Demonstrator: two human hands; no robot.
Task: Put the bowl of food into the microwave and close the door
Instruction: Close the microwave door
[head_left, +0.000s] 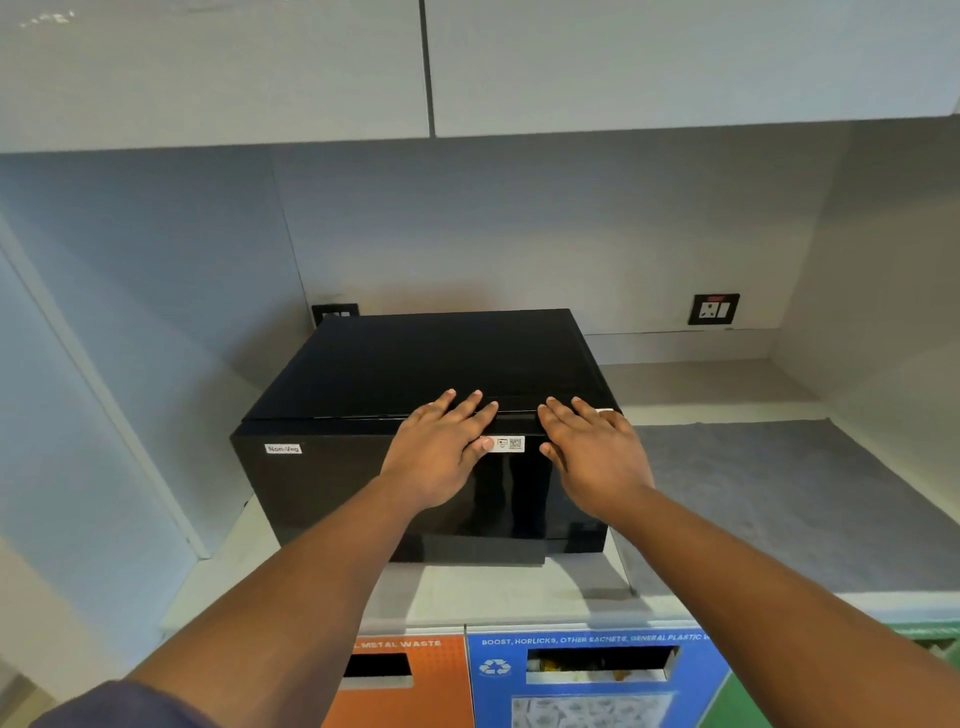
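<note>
A black microwave (363, 374) stands on a pale counter (519, 587) in a wall niche, its door shut flush with the front. A small white "Non-Veg" label sits at the front's upper left. My left hand (441, 457) lies flat on the upper front of the door, fingers spread over the top edge. My right hand (592, 452) rests flat beside it, on the upper right of the front. Neither hand holds anything. No bowl of food is visible; the inside of the microwave is hidden behind the dark door.
A grey mat (779, 499) covers the counter right of the microwave. Wall sockets (712, 309) sit on the back wall. White upper cabinets (467, 67) hang overhead. Below the counter edge are an orange waste bin panel (405, 680) and a blue one (587, 675).
</note>
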